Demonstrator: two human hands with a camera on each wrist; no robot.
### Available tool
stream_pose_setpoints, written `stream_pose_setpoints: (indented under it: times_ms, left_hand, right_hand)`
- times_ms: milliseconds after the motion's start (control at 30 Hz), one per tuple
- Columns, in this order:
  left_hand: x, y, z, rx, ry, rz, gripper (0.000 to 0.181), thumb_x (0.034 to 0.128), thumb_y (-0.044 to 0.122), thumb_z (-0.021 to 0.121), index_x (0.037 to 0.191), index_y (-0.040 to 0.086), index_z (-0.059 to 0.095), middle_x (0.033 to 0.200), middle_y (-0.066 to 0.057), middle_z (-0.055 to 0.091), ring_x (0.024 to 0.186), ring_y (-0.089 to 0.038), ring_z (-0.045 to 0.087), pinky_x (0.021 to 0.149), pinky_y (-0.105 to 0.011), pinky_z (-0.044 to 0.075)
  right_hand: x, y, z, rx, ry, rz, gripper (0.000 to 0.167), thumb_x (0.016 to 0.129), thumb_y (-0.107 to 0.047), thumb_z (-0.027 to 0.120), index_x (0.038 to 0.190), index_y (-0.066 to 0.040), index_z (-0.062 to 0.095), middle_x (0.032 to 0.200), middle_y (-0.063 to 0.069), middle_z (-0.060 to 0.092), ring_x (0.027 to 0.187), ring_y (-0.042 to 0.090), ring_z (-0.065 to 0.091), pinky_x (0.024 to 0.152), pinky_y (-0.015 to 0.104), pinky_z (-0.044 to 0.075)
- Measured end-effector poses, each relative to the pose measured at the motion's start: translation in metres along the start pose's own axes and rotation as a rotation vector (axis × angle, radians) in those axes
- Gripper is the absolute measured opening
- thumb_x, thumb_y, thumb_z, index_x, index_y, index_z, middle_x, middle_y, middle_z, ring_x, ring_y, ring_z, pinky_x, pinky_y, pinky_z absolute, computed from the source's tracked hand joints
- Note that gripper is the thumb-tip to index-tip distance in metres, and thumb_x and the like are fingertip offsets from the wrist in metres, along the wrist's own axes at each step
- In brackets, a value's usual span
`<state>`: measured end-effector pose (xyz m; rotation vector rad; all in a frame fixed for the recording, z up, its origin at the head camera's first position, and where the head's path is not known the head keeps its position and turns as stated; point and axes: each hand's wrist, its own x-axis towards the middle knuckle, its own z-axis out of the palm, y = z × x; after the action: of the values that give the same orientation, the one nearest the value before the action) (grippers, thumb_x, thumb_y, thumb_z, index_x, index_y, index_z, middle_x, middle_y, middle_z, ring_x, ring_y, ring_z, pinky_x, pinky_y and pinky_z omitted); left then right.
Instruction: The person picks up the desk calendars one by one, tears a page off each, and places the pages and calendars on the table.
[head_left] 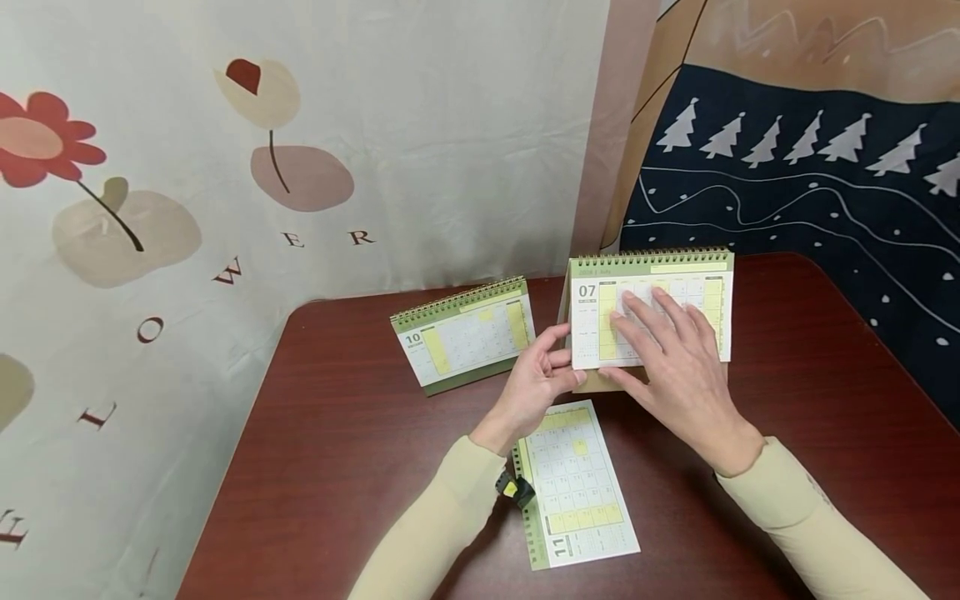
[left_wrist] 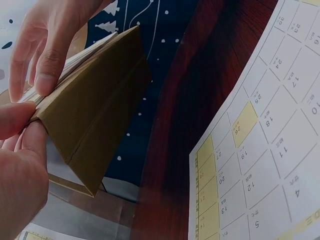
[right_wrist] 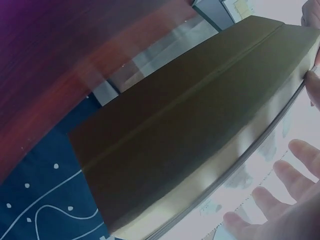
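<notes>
Calendar marked 07 [head_left: 586, 333] seen held, right of centre in the head view
Its lower left corner is pinched by the left hand [head_left: 534, 379], and its front is touched by the right hand [head_left: 682, 354], fingers outspread; a calendar marked 10 [head_left: 472, 340] is seen near the centre, and a sheet marked 11 [head_left: 579, 487] is laid flat at lower centre on the dark red table [head_left: 315, 467]

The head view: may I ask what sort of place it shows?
Probably a corner of an indoor room, perhaps arranged for tabletop work: a dark red table before pale flower-printed sheeting and navy tree-patterned sheeting, with desk calendars on it.
</notes>
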<state>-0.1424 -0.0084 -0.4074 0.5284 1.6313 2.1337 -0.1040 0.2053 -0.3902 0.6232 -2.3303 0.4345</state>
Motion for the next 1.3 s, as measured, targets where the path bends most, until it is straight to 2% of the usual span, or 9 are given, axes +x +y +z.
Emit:
stream_pose_setpoints:
  times_ms: [200, 500, 800, 1100, 1300]
  left_hand:
    - [-0.0002, -0.0001, 0.0005, 0.005, 0.005, -0.006, 0.067, 0.0917, -0.023, 0.054, 0.153, -0.002, 0.038, 0.131, -0.035, 0.061, 0.1, -0.017, 0.07, 0.087, -0.029, 0.058]
    - [-0.0009, 0.0009, 0.0016, 0.005, 0.011, -0.008, 0.067, 0.0914, -0.023, 0.055, 0.153, -0.001, 0.039, 0.129, -0.035, 0.063, 0.098, -0.016, 0.071, 0.086, -0.029, 0.058]
    - [-0.0005, 0.0011, 0.0032, 0.008, 0.006, -0.008, 0.067, 0.0918, -0.023, 0.054, 0.153, -0.002, 0.038, 0.13, -0.035, 0.062, 0.101, -0.017, 0.071, 0.088, -0.03, 0.058]
    - [-0.0011, 0.001, 0.004, 0.013, 0.013, -0.008, 0.068, 0.0913, -0.023, 0.055, 0.153, -0.001, 0.039, 0.129, -0.034, 0.063, 0.099, -0.015, 0.071, 0.086, -0.028, 0.058]
    - [-0.0019, 0.0012, 0.0042, 0.011, 0.006, -0.008, 0.068, 0.0914, -0.023, 0.054, 0.154, -0.002, 0.037, 0.13, -0.035, 0.062, 0.107, -0.023, 0.071, 0.09, -0.031, 0.058]
  right_hand:
    - [-0.0006, -0.0006, 0.0005, 0.0, 0.023, -0.014, 0.07, 0.106, -0.062, 0.041, 0.137, -0.003, 0.062, 0.152, 0.019, 0.052, 0.144, 0.044, 0.038, 0.111, 0.07, 0.027]
    - [-0.0017, -0.0001, 0.0011, 0.004, 0.013, -0.008, 0.067, 0.107, -0.059, 0.04, 0.138, -0.003, 0.062, 0.152, 0.018, 0.052, 0.143, 0.043, 0.04, 0.112, 0.069, 0.027]
    - [-0.0009, 0.0017, 0.0001, -0.002, -0.001, -0.032, 0.072, 0.105, -0.064, 0.039, 0.14, -0.005, 0.06, 0.155, 0.017, 0.048, 0.146, 0.044, 0.036, 0.113, 0.07, 0.025]
    - [0.0003, -0.0001, -0.0007, -0.015, 0.056, -0.05, 0.061, 0.108, -0.054, 0.041, 0.138, -0.005, 0.063, 0.152, 0.017, 0.053, 0.144, 0.042, 0.041, 0.114, 0.067, 0.027]
    - [0.0007, 0.0003, -0.0022, -0.015, 0.017, -0.062, 0.068, 0.107, -0.061, 0.04, 0.14, -0.006, 0.061, 0.155, 0.017, 0.05, 0.145, 0.042, 0.039, 0.114, 0.069, 0.026]
